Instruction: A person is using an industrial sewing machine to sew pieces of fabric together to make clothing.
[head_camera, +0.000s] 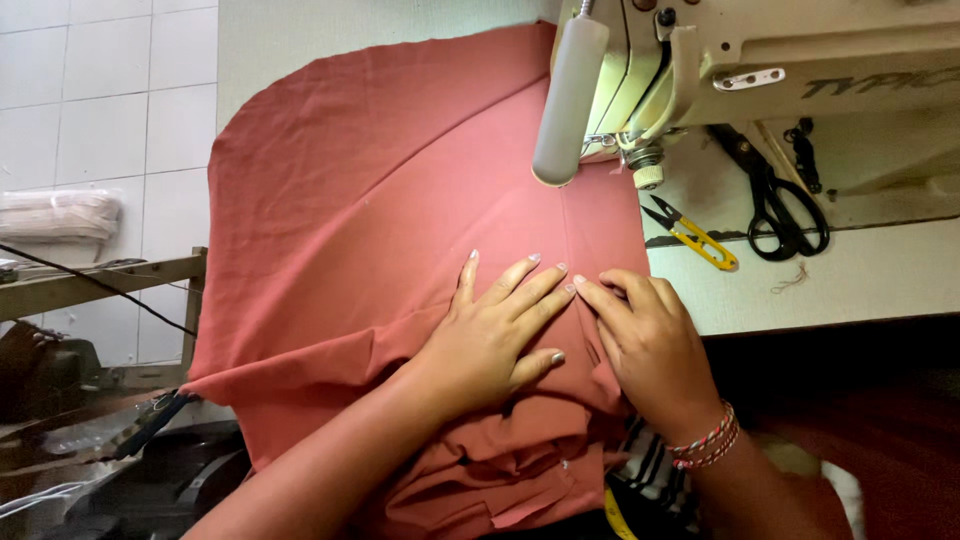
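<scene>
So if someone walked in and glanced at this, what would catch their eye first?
The big terracotta-red cloth spread across the table, filling the middle of the view. Both hands press flat on it side by side, left hand and right hand, just in front of the cream sewing machine at the top right. To the right of the cloth lie yellow snips and black scissors.

left hand (497, 335): flat on rust-red fabric (380, 200), fingers spread
right hand (650, 335): fingertips pressing the seam beside it
sewing machine (700, 70): just beyond
yellow snips (695, 238), black scissors (785, 215): on table
</scene>
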